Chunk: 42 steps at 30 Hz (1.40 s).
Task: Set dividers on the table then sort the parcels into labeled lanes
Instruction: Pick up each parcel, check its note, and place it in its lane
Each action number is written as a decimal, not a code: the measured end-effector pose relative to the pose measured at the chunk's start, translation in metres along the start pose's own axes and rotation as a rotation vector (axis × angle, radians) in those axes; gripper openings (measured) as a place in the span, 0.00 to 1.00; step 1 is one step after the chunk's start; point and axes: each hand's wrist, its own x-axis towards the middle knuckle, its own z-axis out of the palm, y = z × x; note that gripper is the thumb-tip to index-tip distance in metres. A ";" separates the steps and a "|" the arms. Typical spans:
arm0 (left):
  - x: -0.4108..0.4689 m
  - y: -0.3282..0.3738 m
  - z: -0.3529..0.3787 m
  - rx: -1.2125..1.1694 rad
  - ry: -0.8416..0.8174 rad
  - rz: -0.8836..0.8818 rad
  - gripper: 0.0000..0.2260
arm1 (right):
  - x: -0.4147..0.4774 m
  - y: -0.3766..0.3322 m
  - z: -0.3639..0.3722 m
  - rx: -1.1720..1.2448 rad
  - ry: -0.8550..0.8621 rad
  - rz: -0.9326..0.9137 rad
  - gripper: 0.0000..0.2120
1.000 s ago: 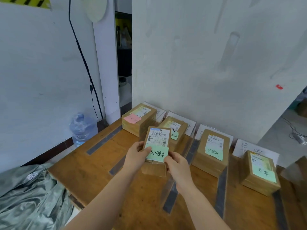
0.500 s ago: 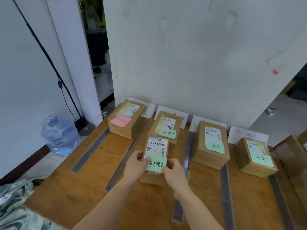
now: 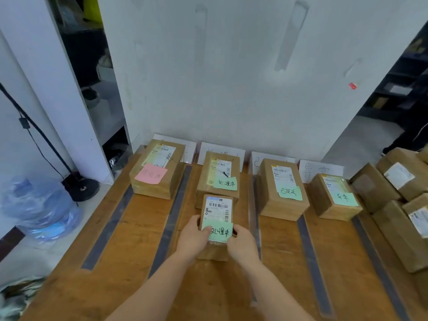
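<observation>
Head view: A person's left hand (image 3: 193, 237) and right hand (image 3: 242, 245) grip the near end of a small cardboard parcel (image 3: 216, 212), one on each side, fingers curled round its edges and the left thumb lying on its green sticky note (image 3: 220, 231). The parcel sits in the second lane from the left, just in front of a larger parcel (image 3: 216, 172) carrying a green note with what looks like the same handwritten characters. The match suggests the box is being placed here by its label. Whether its base is fully down on the worktop (image 3: 129, 246) cannot be told.

Long, flat, dark grey divider strips (image 3: 171, 218) run from the near edge toward the wall, cutting the smooth brown wooden surface into lanes. White label cards (image 3: 222, 149) stand against the wall at each lane's head, partly hidden by the boxes.

The first lane holds a parcel with a pink note (image 3: 159, 167); the third-lane parcel (image 3: 281, 188) and the fourth-lane parcel (image 3: 334, 195) each bear a green note with different writing. All are plain rectangular brown cartons with printed white shipping labels, and some look glossy, as if taped.

A heap of boxes without notes (image 3: 398, 181) waits at the right edge, probably yet to be sorted. A clear blue water bottle (image 3: 39, 209) lies on the floor to the left.
</observation>
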 end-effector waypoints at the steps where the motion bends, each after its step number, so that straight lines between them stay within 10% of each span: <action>1: 0.000 0.001 -0.001 0.020 -0.009 0.010 0.19 | 0.000 0.000 0.000 -0.008 0.008 -0.002 0.17; 22: -0.020 0.074 0.011 0.809 0.046 0.667 0.28 | -0.043 0.016 -0.085 -0.398 0.447 -0.268 0.25; 42: -0.168 0.191 0.244 0.899 -0.067 1.104 0.28 | -0.155 0.198 -0.315 -0.582 0.705 0.000 0.27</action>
